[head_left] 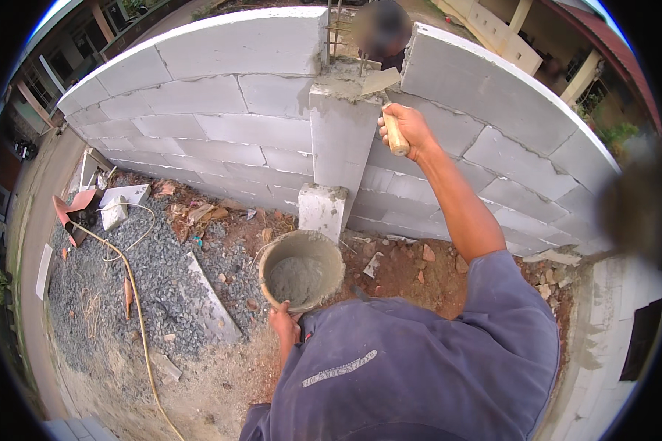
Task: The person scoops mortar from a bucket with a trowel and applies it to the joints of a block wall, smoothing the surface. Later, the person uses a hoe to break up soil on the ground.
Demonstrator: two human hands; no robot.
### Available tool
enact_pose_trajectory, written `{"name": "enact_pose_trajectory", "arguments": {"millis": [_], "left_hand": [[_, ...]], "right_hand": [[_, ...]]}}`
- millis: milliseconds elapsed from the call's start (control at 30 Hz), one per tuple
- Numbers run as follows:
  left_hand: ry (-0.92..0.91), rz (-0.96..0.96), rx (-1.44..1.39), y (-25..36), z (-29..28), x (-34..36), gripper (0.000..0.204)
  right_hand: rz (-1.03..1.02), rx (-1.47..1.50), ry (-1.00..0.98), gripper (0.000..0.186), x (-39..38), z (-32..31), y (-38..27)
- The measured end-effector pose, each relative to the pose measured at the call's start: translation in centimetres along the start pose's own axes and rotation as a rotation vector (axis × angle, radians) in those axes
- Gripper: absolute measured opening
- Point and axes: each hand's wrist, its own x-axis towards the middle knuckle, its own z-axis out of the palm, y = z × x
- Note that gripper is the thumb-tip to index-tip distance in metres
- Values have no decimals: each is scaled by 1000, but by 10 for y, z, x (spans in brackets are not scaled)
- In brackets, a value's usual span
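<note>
My right hand [410,131] is closed around the wooden handle of a trowel [380,81]. The trowel's blade lies at the top of the block column [343,136], by the gap between the two wall sections, where wet mortar [343,79] is spread. Low in front of me, my left hand [285,323] grips the near rim of a bucket [338,273]. Grey mortar [296,279] fills the bucket's lower part. The left fingers show only in part, at the rim.
A white block wall [221,106] curves across both sides. Steel rebar [336,33] rises from the column, with another person [382,29] behind it. A short block [321,209] stands at its foot. Gravel [165,272], a board strip [212,298] and a hose [136,294] lie at left.
</note>
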Motion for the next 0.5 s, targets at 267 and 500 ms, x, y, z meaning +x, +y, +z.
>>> {"name": "enact_pose_trajectory", "arguments": {"millis": [267,500], "left_hand": [[45,11,30,-7,2,-12,26],[68,10,22,-5,6,-20,23]], "right_hand": [[23,-266,84,25,49,-1,17],[-72,-384,153,28,58,5,17]]}}
